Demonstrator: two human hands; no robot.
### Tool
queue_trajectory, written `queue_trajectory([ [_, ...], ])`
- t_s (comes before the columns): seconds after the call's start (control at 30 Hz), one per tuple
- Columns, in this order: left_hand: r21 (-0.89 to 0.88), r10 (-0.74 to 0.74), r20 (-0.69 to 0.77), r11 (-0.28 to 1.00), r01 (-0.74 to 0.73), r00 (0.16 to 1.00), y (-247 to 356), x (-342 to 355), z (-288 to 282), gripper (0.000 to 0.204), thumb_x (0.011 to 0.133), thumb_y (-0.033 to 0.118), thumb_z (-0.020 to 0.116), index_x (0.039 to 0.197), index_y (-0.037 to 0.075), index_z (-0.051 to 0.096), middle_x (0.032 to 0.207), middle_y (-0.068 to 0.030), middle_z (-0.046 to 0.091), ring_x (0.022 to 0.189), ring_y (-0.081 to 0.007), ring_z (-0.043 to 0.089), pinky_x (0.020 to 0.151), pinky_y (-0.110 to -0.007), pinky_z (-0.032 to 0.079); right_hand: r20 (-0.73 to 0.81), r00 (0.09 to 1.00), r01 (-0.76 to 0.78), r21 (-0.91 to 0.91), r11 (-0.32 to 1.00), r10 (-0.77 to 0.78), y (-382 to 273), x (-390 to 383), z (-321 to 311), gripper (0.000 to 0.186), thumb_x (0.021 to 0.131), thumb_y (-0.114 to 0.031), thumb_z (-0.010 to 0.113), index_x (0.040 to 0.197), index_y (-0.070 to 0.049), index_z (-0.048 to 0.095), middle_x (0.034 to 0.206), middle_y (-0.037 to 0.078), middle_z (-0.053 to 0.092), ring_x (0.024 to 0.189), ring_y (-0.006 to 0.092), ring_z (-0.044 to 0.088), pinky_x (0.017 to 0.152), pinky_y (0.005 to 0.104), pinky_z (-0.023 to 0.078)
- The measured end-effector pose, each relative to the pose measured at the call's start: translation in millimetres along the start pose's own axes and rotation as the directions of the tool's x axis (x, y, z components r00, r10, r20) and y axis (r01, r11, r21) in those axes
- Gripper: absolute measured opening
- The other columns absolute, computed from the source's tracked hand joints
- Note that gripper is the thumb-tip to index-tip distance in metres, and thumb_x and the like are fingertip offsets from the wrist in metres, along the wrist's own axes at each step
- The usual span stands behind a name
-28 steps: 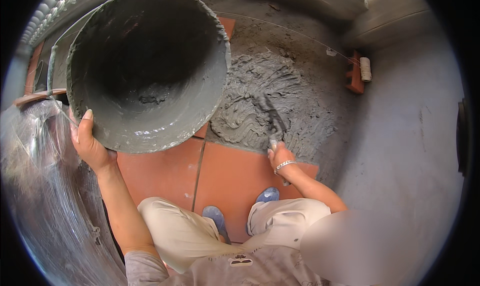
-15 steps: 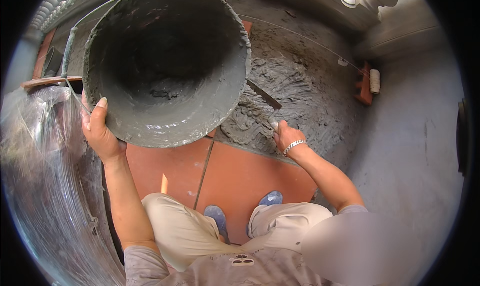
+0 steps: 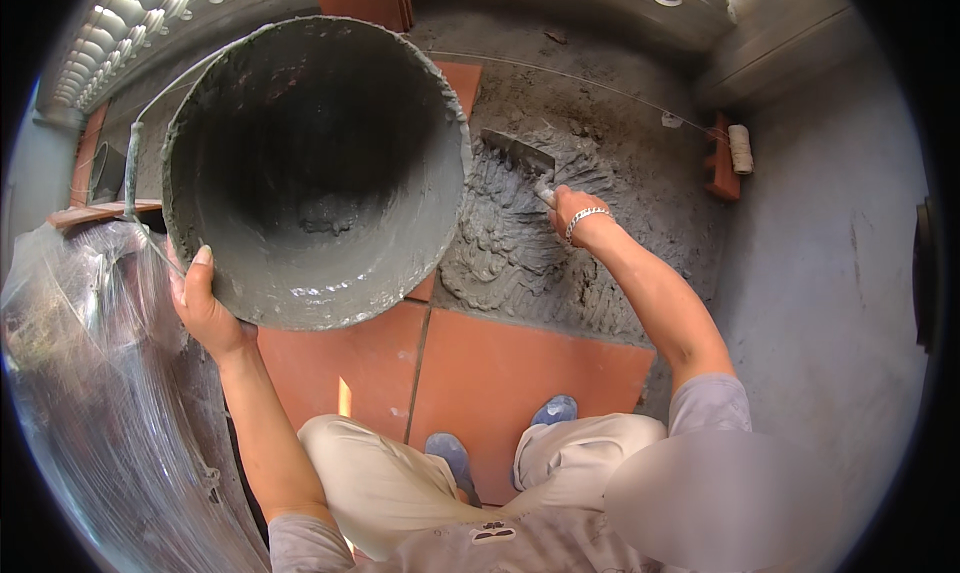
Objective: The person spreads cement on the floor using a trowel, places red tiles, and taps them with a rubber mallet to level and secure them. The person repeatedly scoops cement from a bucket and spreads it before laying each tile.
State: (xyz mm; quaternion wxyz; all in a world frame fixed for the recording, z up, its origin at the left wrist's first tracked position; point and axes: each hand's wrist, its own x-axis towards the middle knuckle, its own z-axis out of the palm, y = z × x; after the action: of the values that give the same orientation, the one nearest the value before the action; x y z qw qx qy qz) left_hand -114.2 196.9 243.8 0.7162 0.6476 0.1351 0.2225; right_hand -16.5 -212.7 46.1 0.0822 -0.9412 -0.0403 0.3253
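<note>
My left hand [image 3: 208,303] grips the rim of a large grey bucket [image 3: 350,283] at its lower left, thumb over the edge. The bucket is tilted so its mouth faces me, with mortar smeared inside and a small clump deep in it. A wire handle [image 3: 133,178] hangs at its left side. My right hand [image 3: 578,215] is closed round the handle of a trowel [image 3: 520,151], whose blade lies at the wet grey mortar [image 3: 510,243] spread on the floor. Part of the mortar bed is hidden behind the bucket.
Terracotta tiles [image 3: 530,373] lie under my feet, bordering the mortar. A string [image 3: 580,81] runs above the bed to a brick [image 3: 722,173] beside a string spool [image 3: 740,150]. Plastic-wrapped material [image 3: 110,373] stands at left, a grey wall [image 3: 820,243] at right, white balusters [image 3: 110,48] far left.
In the view, the bucket sits slightly lower and further left. The trowel has swept away from me and a little left across the mortar, leaving fresh ridges. Both hands keep their hold.
</note>
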Motion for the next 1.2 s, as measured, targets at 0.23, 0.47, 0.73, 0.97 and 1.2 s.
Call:
queue_trajectory([
  [0.23, 0.024, 0.059, 0.019, 0.998, -0.059, 0.998, 2.0, -4.1, 4.1, 0.049, 0.09, 0.007, 0.05, 0.138, -0.004, 0.046, 0.121, -0.0139, 0.061, 0.106, -0.0213, 0.062, 0.092, -0.034, 0.051, -0.059, 0.99, -0.125, 0.056, 0.991, 0.129, -2.4, 22.0, -2.3, 0.027, 0.096, -0.011, 0.047, 0.118, 0.002, 0.056, 0.117, 0.028, 0.066, 0.112, 0.0417, 0.064, 0.091, 0.0499, 0.052],
  [0.47, -0.003, 0.077, 0.026, 0.997, -0.077, 0.997, 3.5, -3.7, 7.6, 0.052, 0.089, 0.005, 0.049, 0.139, -0.005, 0.044, 0.124, -0.0145, 0.06, 0.109, -0.0216, 0.061, 0.095, -0.034, 0.05, -0.233, 0.958, -0.123, 0.192, 0.974, 0.167, 18.1, 28.8, 20.1, 0.031, 0.094, -0.028, 0.057, 0.109, -0.001, 0.054, 0.101, 0.03, 0.068, 0.098, 0.0451, 0.066, 0.085, 0.0527, 0.052],
  [0.73, -0.036, 0.1, 0.048, 0.995, -0.098, 0.994, 0.3, -2.5, 1.5, 0.059, 0.089, 0.003, 0.053, 0.144, -0.008, 0.037, 0.13, -0.0159, 0.056, 0.114, -0.02, 0.057, 0.1, -0.032, 0.045, -0.193, 0.967, -0.148, 0.112, 0.983, 0.167, 27.3, 11.2, 19.4, 0.033, 0.093, -0.029, 0.059, 0.113, -0.002, 0.056, 0.103, 0.028, 0.069, 0.1, 0.0448, 0.066, 0.089, 0.0519, 0.051],
  [0.97, 0.148, 0.134, 0.061, 0.979, -0.141, 0.989, -2.3, 1.6, -9.6, 0.067, 0.084, 0.005, 0.055, 0.146, -0.01, 0.034, 0.142, -0.0182, 0.046, 0.134, -0.0226, 0.04, 0.115, -0.034, 0.026, -0.477, 0.869, 0.011, 0.285, 0.958, 0.132, 1.9, -92.3, -56.6, 0.038, 0.092, -0.028, 0.062, 0.12, -0.003, 0.053, 0.103, 0.03, 0.067, 0.094, 0.0487, 0.064, 0.081, 0.0522, 0.051],
  [1.2, -0.009, 0.067, 0.158, 0.998, -0.066, 0.985, 1.2, -1.8, -3.4, 0.071, 0.079, 0.002, 0.057, 0.145, -0.009, 0.034, 0.14, -0.0139, 0.048, 0.13, -0.0196, 0.045, 0.112, -0.034, 0.031, -0.205, 0.857, 0.51, 0.194, 0.838, -0.473, -91.8, -181.7, -127.3, 0.059, 0.088, -0.015, 0.062, 0.141, -0.005, 0.037, 0.1, 0.029, 0.066, 0.095, 0.0471, 0.064, 0.082, 0.0506, 0.051],
])
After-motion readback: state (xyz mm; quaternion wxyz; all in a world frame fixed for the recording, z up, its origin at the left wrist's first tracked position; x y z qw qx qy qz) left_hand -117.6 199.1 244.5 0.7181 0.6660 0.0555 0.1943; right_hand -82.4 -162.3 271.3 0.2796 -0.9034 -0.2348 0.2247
